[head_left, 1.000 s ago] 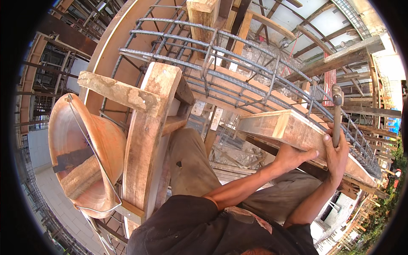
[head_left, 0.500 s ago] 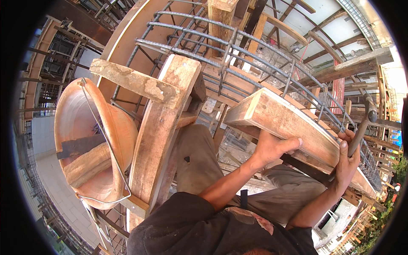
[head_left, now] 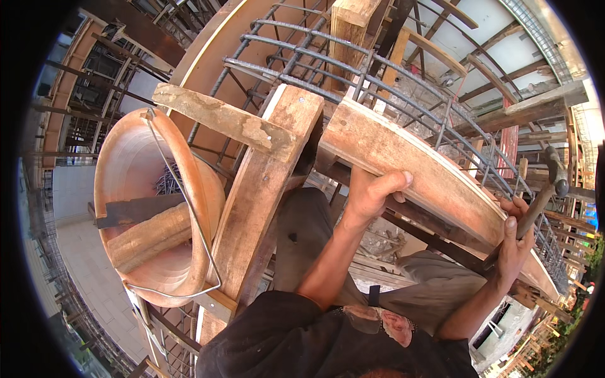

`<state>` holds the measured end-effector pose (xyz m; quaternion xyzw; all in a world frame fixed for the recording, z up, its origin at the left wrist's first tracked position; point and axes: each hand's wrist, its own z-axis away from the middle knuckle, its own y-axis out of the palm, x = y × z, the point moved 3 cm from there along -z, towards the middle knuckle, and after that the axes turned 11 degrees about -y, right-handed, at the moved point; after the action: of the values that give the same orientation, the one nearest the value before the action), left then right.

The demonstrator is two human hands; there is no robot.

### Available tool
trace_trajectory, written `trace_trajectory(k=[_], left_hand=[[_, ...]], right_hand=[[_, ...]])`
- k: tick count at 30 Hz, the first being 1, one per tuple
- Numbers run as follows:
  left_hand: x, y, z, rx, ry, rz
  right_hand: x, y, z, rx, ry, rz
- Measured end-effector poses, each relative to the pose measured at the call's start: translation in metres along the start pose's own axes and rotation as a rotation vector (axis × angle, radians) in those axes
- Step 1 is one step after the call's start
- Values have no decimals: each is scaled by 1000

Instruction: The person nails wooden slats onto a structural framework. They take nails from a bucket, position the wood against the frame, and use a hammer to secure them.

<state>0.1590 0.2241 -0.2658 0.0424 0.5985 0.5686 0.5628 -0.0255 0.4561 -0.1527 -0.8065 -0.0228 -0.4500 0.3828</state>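
A long curved timber formwork panel point(head_left: 409, 151) slants across the right half of the head view. My left hand point(head_left: 375, 195) grips its lower edge, thumb on the face and the other fingers mostly hidden underneath. My right hand point(head_left: 513, 242) is wrapped round the handle of a hammer point(head_left: 541, 208) and also touches the panel near its far right part. The hammer head points up and away. The panel's left end lies close beside a thick wooden beam point(head_left: 261, 173); whether they touch I cannot tell. A short board point(head_left: 220, 116) crosses that beam.
An orange bucket-like container point(head_left: 148, 135) with a wire handle hangs at left, holding wood pieces and nails point(head_left: 168, 181). A steel rebar cage point(head_left: 353, 66) arcs behind the panel. Beneath my legs are gaps between timbers, showing a lower level.
The panel has moved left and up with my left hand, bringing its end nearer the thick beam. My right hand still holds the hammer against the panel. The view has shifted slightly.
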Motion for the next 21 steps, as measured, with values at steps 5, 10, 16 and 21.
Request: trace_trajectory(k=[5, 10, 16, 21], left_hand=[[-5, -14, -7, 48, 41, 10], [-5, -9, -1, 42, 35, -26], [-4, -24, 6, 133, -81, -111], [-27, -10, 17, 400, -296, -705]], right_hand=[[19, 35, 3, 5, -43, -284], [25, 4, 10, -122, -177, -382], [48, -21, 25, -305, -366, -569], [92, -101, 40, -213, -644, -736]])
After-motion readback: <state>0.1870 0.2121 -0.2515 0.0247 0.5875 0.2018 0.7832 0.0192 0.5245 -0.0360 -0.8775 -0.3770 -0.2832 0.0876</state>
